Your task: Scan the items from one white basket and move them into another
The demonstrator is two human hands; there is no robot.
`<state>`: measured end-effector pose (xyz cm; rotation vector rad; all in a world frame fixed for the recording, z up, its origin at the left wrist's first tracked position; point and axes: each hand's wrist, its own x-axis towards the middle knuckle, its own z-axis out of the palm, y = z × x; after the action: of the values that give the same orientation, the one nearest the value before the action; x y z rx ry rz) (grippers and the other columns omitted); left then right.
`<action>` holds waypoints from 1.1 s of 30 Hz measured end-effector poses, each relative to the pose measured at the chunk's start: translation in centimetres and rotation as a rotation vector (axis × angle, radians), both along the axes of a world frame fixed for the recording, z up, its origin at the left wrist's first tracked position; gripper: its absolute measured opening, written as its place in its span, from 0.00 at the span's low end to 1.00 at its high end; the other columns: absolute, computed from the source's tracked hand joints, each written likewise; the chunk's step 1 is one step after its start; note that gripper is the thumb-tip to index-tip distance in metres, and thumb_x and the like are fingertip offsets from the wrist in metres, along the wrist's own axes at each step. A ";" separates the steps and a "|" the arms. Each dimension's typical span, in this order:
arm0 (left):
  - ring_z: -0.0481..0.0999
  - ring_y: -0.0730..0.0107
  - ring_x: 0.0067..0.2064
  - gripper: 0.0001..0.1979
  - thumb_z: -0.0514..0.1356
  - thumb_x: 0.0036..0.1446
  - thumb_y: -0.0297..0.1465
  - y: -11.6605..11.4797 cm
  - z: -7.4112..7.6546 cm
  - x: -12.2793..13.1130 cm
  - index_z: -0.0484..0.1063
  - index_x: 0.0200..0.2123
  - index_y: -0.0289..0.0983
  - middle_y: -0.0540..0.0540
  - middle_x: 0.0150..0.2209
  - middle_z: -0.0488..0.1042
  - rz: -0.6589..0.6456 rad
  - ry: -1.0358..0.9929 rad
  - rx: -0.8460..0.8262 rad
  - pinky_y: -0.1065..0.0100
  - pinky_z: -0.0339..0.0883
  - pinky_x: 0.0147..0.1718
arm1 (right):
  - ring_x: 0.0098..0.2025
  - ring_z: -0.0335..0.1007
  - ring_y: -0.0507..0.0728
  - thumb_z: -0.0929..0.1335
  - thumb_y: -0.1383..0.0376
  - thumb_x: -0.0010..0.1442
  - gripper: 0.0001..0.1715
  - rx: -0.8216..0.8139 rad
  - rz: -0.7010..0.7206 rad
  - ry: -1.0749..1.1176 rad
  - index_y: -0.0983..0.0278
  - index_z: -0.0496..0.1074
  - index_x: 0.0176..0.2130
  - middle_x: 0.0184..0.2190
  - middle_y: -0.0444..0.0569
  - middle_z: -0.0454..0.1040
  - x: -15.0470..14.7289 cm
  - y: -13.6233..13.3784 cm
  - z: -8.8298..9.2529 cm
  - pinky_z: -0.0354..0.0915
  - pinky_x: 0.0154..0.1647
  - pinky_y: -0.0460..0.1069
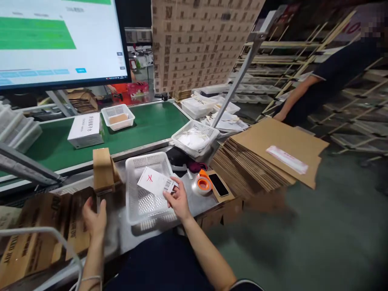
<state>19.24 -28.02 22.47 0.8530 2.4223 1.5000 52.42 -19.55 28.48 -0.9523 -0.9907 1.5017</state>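
My right hand (pixel 178 202) pinches the corner of a white card (pixel 153 182) with a red handwritten mark and a barcode. The card is tilted above a white perforated plastic basket (pixel 130 194), whose visible bottom is bare mesh. Left of the basket, my left hand (pixel 95 217) is held with thumb and fingers apart and nothing visible gripped. It is beside dark-printed brown cardboard boxes (pixel 77 226). Just beyond its fingertips stands a small brown carton (pixel 102 169).
An orange tape dispenser (pixel 202 182) and a phone (pixel 218 185) lie right of the basket. Flattened cardboard (pixel 248 165) is stacked at the right edge. Behind runs a green conveyor (pixel 145 125) carrying a white box (pixel 86 130). A monitor (pixel 91 40) overhangs the left. Another person (pixel 330 76) stands at right.
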 end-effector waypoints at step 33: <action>0.85 0.55 0.57 0.16 0.67 0.68 0.21 8.5 6.2 23.7 0.82 0.55 0.41 0.39 0.56 0.83 -0.646 0.509 0.473 0.56 0.82 0.57 | 0.34 0.82 0.61 0.87 0.50 0.52 0.48 -0.170 0.258 0.158 0.58 0.70 0.62 0.39 0.47 0.84 10.6 9.7 1.1 0.76 0.35 0.51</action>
<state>42.97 -19.54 28.66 2.0824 1.7306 1.7207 63.01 -9.84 29.62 -0.8316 -0.9071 1.8720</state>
